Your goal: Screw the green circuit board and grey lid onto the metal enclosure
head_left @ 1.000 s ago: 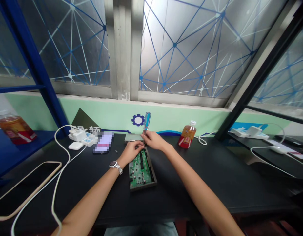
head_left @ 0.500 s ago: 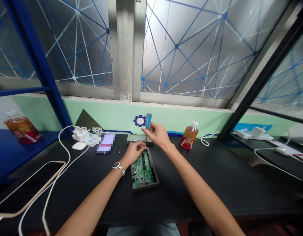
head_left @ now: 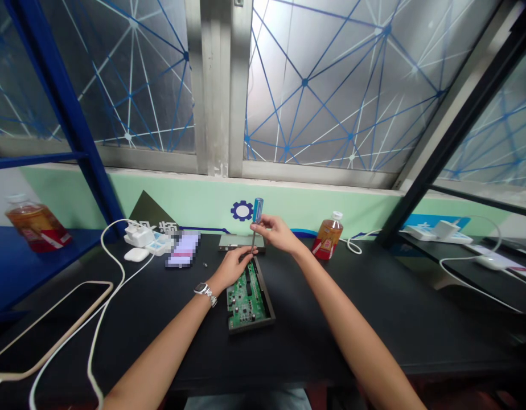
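A screwdriver with a clear blue handle stands nearly upright over the far end of a green circuit board. My right hand is closed, its thumb and fingers pinching the screwdriver at the bottom of the handle. Down by the tip, my left hand closes its thumb and forefinger about the shaft, while the rest of it lies over the board's far left part. The tip and whatever it touches are hidden by those fingers. The board sits in a dark open case on the black table.
Behind the case lies a flat grey metal piece. Tiny metal parts rest left of my left hand. A phone, a power strip and white cables are further left. A drink bottle stands at the right.
My right hand's fingers have shifted on the screwdriver, from around the lower handle to its bottom end. The screwdriver stays upright in the same spot, and my left hand has hardly moved.
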`<move>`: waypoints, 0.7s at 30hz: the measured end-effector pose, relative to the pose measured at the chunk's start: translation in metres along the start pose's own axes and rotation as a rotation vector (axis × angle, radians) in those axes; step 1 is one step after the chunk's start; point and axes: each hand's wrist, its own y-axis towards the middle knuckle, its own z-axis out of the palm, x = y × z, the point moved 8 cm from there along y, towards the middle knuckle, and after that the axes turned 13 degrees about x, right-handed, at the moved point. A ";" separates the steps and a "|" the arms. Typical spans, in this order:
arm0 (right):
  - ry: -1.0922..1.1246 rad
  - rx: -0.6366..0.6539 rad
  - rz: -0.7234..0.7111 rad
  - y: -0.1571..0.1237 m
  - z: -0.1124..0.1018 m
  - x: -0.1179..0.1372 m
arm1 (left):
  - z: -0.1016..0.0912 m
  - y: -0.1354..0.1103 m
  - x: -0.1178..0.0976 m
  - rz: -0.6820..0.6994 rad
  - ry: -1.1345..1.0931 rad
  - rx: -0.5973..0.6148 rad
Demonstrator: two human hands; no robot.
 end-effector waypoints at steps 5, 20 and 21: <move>0.117 0.067 0.028 0.000 0.005 -0.007 | 0.001 0.002 0.001 -0.024 -0.068 0.005; 0.097 -0.015 0.093 -0.006 0.019 -0.031 | -0.010 0.001 0.009 -0.111 0.015 -0.180; 0.140 -0.019 0.097 -0.007 0.020 -0.033 | -0.009 0.001 0.009 -0.111 0.007 -0.175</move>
